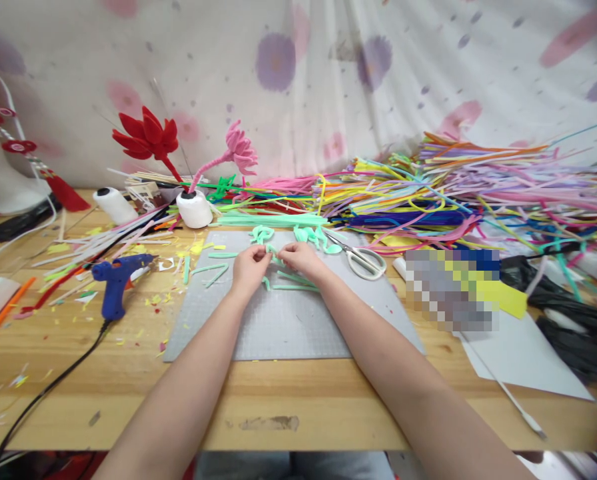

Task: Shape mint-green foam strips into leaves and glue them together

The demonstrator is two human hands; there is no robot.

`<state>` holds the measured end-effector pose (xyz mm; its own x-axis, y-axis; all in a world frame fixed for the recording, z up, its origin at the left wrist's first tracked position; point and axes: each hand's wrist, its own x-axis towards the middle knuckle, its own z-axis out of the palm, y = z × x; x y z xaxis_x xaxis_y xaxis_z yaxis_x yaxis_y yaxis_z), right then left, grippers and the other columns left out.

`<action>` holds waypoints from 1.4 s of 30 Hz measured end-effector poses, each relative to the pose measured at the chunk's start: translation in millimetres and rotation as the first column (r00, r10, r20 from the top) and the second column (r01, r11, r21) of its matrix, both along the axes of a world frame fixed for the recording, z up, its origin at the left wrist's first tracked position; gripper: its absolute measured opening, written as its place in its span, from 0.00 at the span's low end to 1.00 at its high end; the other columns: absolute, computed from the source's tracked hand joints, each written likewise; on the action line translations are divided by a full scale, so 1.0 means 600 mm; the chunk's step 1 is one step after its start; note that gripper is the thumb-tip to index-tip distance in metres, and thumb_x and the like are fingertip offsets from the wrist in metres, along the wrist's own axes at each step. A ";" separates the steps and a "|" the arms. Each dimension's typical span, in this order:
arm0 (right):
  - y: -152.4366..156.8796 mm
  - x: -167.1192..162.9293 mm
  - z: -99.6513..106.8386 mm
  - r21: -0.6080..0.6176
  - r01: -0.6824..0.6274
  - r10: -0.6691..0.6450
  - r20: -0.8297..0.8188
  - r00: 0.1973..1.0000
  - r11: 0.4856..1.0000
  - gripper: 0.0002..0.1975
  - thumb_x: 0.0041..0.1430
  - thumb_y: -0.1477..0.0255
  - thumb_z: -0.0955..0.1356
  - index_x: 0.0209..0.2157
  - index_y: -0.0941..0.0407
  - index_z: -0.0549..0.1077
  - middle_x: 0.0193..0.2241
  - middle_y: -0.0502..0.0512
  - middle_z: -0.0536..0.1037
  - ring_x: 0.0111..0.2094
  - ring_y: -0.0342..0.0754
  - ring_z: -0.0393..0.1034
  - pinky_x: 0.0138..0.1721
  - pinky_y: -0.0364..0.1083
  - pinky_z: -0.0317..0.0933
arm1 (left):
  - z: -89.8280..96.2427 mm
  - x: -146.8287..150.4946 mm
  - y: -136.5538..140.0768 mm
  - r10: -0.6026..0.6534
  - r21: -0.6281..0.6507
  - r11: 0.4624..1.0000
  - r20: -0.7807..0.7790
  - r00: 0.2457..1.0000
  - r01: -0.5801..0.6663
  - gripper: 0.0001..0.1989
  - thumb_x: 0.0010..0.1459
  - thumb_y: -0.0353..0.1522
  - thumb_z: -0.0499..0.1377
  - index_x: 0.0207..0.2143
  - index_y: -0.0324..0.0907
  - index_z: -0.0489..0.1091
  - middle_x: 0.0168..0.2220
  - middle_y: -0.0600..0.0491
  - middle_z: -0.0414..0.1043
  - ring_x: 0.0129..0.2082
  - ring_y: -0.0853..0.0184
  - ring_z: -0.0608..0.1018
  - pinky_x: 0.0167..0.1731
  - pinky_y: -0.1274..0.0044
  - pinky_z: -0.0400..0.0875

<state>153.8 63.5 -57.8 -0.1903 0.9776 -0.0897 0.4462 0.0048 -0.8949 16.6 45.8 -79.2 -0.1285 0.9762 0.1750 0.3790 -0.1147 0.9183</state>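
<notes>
Clock directions are read from your two hands, with 12 o'clock pointing away from you. At the centre, your left hand [249, 271] and right hand [301, 259] meet with bent fingers, their tips pinching a small mint-green fuzzy stem [272, 250] between them. The exact turn of the stem is partly hidden by your fingers. This held piece lies above the far half of a grey cutting mat [288, 337]. Just beyond it, toward 11 o'clock, sits a curled mint-green cluster [262, 234]; toward 1 o'clock, a looped mint-green group [307, 234] rests by the blades of the scissors [366, 263], whose pale handles point to 3 o'clock. A bent mint-green length [213, 274] lies at 8 o'clock on the mat, and straight mint-green lengths [294, 287] lie at 5 o'clock, near your right wrist. At 12 o'clock, past the mat's far edge, runs a mint-green bundle [273, 219]. At 10 to 11 o'clock, a red flower [148, 135] and a pink flower [239, 149] rise from a white holder [194, 212]. At 9 o'clock lies a blue glue gun [114, 283]; at 2 o'clock, a heap of multicoloured stems [483, 180]; at 4 o'clock, a white sheet [523, 357].
</notes>
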 end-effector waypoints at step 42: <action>-0.006 -0.006 -0.013 0.375 -0.325 0.343 0.021 0.939 0.868 0.09 0.53 0.69 0.63 0.31 0.58 0.72 0.27 0.49 0.62 0.29 0.39 0.60 0.36 0.40 0.55 | 0.027 -0.019 0.006 0.000 -0.100 0.994 0.464 0.886 0.052 0.20 0.38 0.44 0.61 0.29 0.36 0.73 0.21 0.54 0.66 0.20 0.75 0.64 0.12 0.84 0.52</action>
<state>150.1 60.0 -65.8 -0.5067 0.8156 0.2794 0.3186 0.4783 -0.8183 5.0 49.5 -63.0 -0.1440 0.9896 -0.0028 -0.0935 -0.0107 0.9956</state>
